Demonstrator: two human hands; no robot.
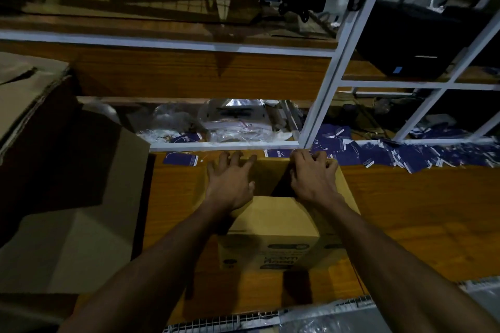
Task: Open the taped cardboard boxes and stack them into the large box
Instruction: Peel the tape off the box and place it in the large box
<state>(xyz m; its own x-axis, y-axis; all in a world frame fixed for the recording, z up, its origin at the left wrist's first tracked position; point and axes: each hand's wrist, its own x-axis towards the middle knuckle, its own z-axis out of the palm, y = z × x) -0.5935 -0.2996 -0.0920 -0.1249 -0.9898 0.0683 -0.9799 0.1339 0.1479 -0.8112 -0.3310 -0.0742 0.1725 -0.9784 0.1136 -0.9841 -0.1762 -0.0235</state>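
Small box: one cardboard box [273, 224] sits on the wooden table [405, 211], at the middle of the view, its printed side facing the person.
Long axis: it runs away from the person toward the shelf, near end low in the view, far end by the white frame [322, 105].
Top of the box: the flaps are parted, with a dark gap showing between the two hands; the near flap lies flat.
Large box: one big open cardboard box [89, 197] stands to the left, just beside the small box, its flaps spread wide.
Left hand: the left hand [230, 184] lies palm down on the far left part of the top, fingers spread and nearly straight, tips reaching over the far edge; it grips nothing.
Right hand: the right hand [313, 178] is on the far right flap, fingers curled over its far edge and holding it.
Arms: both forearms stretch forward from the bottom corners and converge on the box, wrists level with its top.
Blue tags: many blue paper tags [405, 154] lie scattered along the table's far edge, too many to count; one lies apart at the left [180, 158].
Shelf: clear plastic bags [232, 121] are piled behind the frame.
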